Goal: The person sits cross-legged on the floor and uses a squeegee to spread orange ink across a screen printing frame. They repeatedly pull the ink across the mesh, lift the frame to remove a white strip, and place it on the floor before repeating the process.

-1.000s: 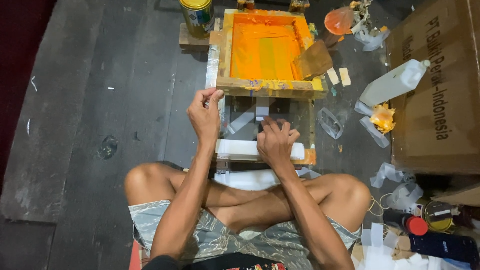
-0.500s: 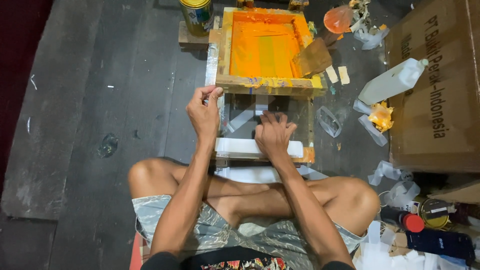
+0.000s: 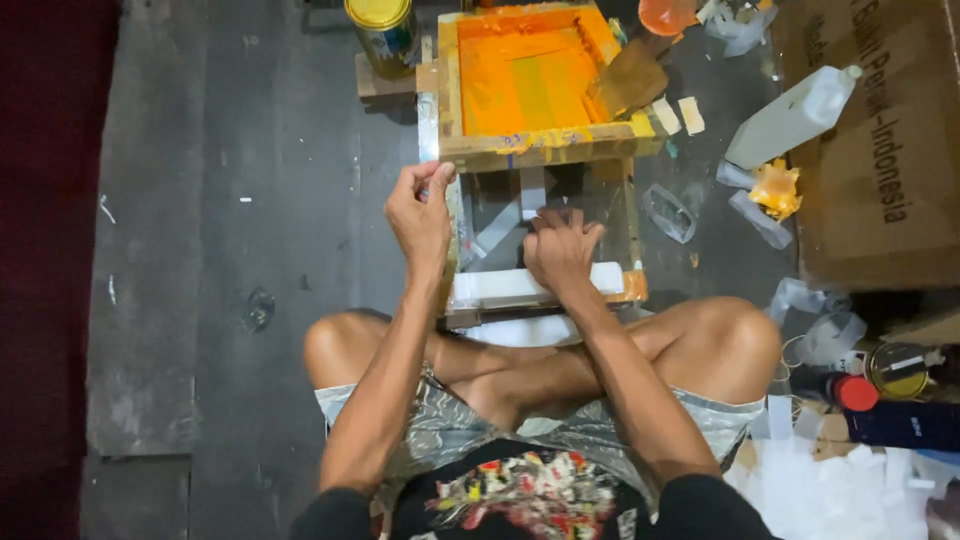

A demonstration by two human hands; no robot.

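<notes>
The person sits cross-legged on the floor [image 3: 250, 200] before a raised wooden screen frame [image 3: 540, 150], its mesh coated with orange ink. The frame is the landmark. Below its near edge lies a clear glass base [image 3: 600, 215] with a white strip [image 3: 500, 285] along the near side. The left hand [image 3: 420, 210] is closed in a pinch at the frame's near left corner, apparently on tape or the edge; what it grips cannot be told. The right hand [image 3: 562, 250] presses flat, fingers curled, on the base just below the frame. Judged from this: the screen is lifted, so no print stroke is under way; positioning on the base appears in hand. A yellow-lidded can [image 3: 383, 35] stands beyond the frame's far left corner; a white bottle [image 3: 790, 115] lies to its right
</notes>
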